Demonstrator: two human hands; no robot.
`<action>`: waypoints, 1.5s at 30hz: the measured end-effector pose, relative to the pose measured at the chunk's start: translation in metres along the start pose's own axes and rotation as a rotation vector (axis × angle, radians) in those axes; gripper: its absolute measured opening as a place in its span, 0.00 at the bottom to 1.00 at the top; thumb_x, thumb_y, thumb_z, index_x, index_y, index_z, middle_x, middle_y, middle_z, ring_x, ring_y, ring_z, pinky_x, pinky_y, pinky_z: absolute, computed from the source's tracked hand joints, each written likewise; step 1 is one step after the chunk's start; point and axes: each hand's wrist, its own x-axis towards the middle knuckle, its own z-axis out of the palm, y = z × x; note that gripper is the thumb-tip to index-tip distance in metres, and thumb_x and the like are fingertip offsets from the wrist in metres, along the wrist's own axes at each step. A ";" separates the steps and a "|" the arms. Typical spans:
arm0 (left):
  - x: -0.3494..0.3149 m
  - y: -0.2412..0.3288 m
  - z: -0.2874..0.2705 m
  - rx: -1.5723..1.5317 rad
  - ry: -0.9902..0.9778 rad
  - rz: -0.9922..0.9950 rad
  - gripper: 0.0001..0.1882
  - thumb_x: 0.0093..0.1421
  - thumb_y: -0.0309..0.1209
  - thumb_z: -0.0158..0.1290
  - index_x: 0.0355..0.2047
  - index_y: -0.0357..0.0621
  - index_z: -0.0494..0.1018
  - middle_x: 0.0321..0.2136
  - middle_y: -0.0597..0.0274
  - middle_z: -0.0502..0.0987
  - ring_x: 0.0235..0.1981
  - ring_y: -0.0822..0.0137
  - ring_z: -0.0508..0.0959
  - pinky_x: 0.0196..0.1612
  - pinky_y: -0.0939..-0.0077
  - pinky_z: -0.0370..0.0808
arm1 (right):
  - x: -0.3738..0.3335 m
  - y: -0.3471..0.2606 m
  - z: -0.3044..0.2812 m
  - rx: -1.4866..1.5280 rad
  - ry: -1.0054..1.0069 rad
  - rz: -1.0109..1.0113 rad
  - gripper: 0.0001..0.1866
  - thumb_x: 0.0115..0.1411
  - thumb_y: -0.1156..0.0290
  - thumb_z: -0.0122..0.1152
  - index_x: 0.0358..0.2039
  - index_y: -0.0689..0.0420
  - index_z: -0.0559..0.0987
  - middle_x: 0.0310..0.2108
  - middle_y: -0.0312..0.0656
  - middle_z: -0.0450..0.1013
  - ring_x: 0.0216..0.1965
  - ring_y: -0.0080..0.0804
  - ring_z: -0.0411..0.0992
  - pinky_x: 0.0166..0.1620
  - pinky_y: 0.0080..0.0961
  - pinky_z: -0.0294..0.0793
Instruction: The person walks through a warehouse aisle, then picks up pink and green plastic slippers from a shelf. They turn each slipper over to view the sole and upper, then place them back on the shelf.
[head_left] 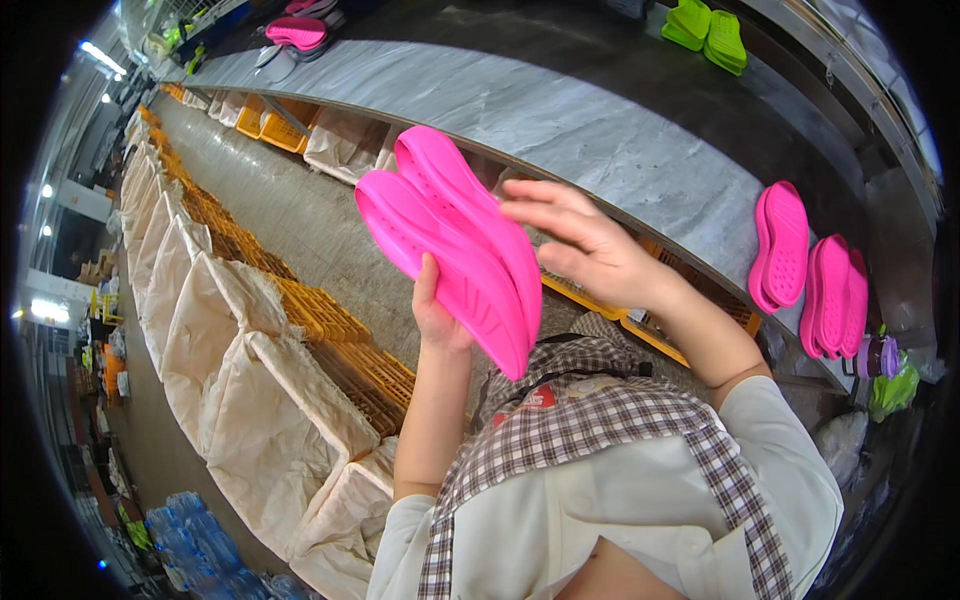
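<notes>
A pair of bright pink shoe soles (450, 260), lying one against the other, is in my left hand (440, 318). The thumb rests on the face of the near sole, and the other fingers are hidden behind it. Just right of the soles is my right hand (595, 245), with its fingers stretched out and apart. Its fingertips come close to the edge of the far sole; whether they touch it I cannot tell. Nothing shows in that hand.
A grey marbled worktop (560, 115) curves along the far side. Stacked pink soles (780, 245) lie at its right end, green soles (705, 35) farther back. A purple mug (880, 357) stands nearby. Yellow crates (320, 312) and cloth-lined bins (235, 345) line the left.
</notes>
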 end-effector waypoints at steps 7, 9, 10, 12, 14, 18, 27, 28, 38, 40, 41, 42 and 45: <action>-0.028 0.010 0.026 0.061 0.063 0.201 0.35 0.62 0.49 0.42 0.61 0.39 0.49 0.58 0.49 0.60 0.59 0.53 0.61 0.60 0.54 0.60 | 0.023 -0.007 0.031 0.297 -0.132 -0.042 0.25 0.56 0.64 0.51 0.55 0.57 0.70 0.62 0.47 0.53 0.63 0.41 0.50 0.63 0.38 0.48; -0.034 0.011 0.033 0.027 0.046 0.248 0.33 0.63 0.48 0.41 0.61 0.40 0.50 0.59 0.49 0.59 0.59 0.53 0.61 0.61 0.53 0.60 | 0.026 -0.009 0.033 0.355 -0.157 -0.050 0.27 0.53 0.65 0.51 0.55 0.58 0.70 0.62 0.47 0.53 0.64 0.41 0.49 0.64 0.38 0.46; -0.038 0.012 0.035 -0.003 0.024 0.272 0.32 0.64 0.47 0.40 0.61 0.40 0.50 0.59 0.49 0.58 0.59 0.53 0.61 0.61 0.53 0.59 | 0.028 -0.010 0.034 0.388 -0.170 -0.042 0.28 0.51 0.64 0.51 0.55 0.58 0.70 0.63 0.47 0.53 0.64 0.41 0.49 0.64 0.38 0.46; -0.043 0.013 0.040 0.002 0.031 0.307 0.32 0.64 0.47 0.40 0.61 0.40 0.50 0.59 0.49 0.59 0.59 0.53 0.61 0.61 0.52 0.59 | 0.031 -0.013 0.036 0.428 -0.195 -0.041 0.30 0.50 0.64 0.52 0.55 0.58 0.69 0.63 0.47 0.52 0.64 0.40 0.48 0.64 0.38 0.45; -0.048 0.014 0.044 -0.014 0.015 0.332 0.32 0.65 0.47 0.39 0.61 0.40 0.50 0.59 0.49 0.59 0.60 0.53 0.61 0.61 0.52 0.59 | 0.033 -0.015 0.037 0.449 -0.217 -0.063 0.30 0.49 0.64 0.52 0.55 0.58 0.69 0.63 0.47 0.52 0.65 0.40 0.48 0.64 0.38 0.45; -0.057 0.016 0.050 -0.012 0.019 0.363 0.32 0.65 0.47 0.39 0.61 0.40 0.49 0.59 0.49 0.58 0.60 0.53 0.61 0.61 0.52 0.59 | 0.036 -0.018 0.042 0.473 -0.249 -0.099 0.30 0.49 0.65 0.51 0.55 0.58 0.69 0.63 0.47 0.52 0.64 0.39 0.48 0.64 0.37 0.46; -0.068 0.016 0.053 -0.005 0.044 0.397 0.32 0.65 0.49 0.39 0.62 0.42 0.50 0.59 0.51 0.59 0.59 0.54 0.62 0.60 0.54 0.60 | 0.038 -0.020 0.055 0.589 -0.256 -0.077 0.35 0.49 0.60 0.52 0.58 0.61 0.64 0.63 0.48 0.51 0.65 0.39 0.48 0.64 0.35 0.46; -0.067 0.015 0.053 0.004 0.040 0.404 0.32 0.65 0.49 0.38 0.61 0.42 0.50 0.59 0.52 0.59 0.59 0.55 0.62 0.60 0.55 0.60 | 0.038 -0.020 0.056 0.633 -0.260 -0.053 0.37 0.48 0.59 0.52 0.59 0.61 0.63 0.63 0.49 0.51 0.65 0.39 0.48 0.64 0.35 0.46; -0.057 -0.007 0.055 0.195 0.230 0.348 0.36 0.61 0.54 0.41 0.60 0.43 0.52 0.58 0.57 0.61 0.58 0.61 0.62 0.60 0.62 0.61 | 0.027 -0.013 0.055 0.843 -0.242 0.095 0.34 0.52 0.62 0.46 0.60 0.61 0.61 0.63 0.50 0.52 0.65 0.38 0.48 0.64 0.33 0.45; -0.055 -0.012 0.054 0.212 0.205 0.340 0.36 0.60 0.54 0.42 0.60 0.43 0.52 0.58 0.57 0.61 0.58 0.61 0.63 0.60 0.62 0.62 | 0.024 -0.014 0.052 0.857 -0.219 0.138 0.38 0.51 0.58 0.49 0.61 0.63 0.58 0.61 0.51 0.54 0.62 0.38 0.54 0.63 0.32 0.50; -0.054 -0.013 0.054 0.200 0.211 0.322 0.36 0.61 0.55 0.41 0.61 0.44 0.51 0.58 0.58 0.60 0.58 0.61 0.62 0.60 0.62 0.61 | 0.023 -0.016 0.050 0.865 -0.207 0.159 0.40 0.50 0.56 0.51 0.61 0.63 0.57 0.60 0.51 0.56 0.60 0.38 0.57 0.63 0.32 0.53; -0.053 -0.015 0.053 0.198 0.203 0.308 0.36 0.61 0.55 0.40 0.61 0.45 0.51 0.58 0.58 0.60 0.59 0.61 0.62 0.60 0.62 0.60 | 0.022 -0.017 0.049 0.870 -0.197 0.171 0.40 0.51 0.57 0.51 0.61 0.64 0.56 0.60 0.52 0.56 0.60 0.38 0.57 0.62 0.32 0.53; -0.051 -0.018 0.052 0.201 0.176 0.286 0.36 0.61 0.56 0.39 0.62 0.45 0.50 0.59 0.58 0.59 0.60 0.61 0.61 0.61 0.62 0.60 | 0.020 -0.021 0.047 0.898 -0.174 0.201 0.40 0.51 0.57 0.51 0.61 0.64 0.56 0.60 0.52 0.56 0.60 0.38 0.58 0.62 0.32 0.53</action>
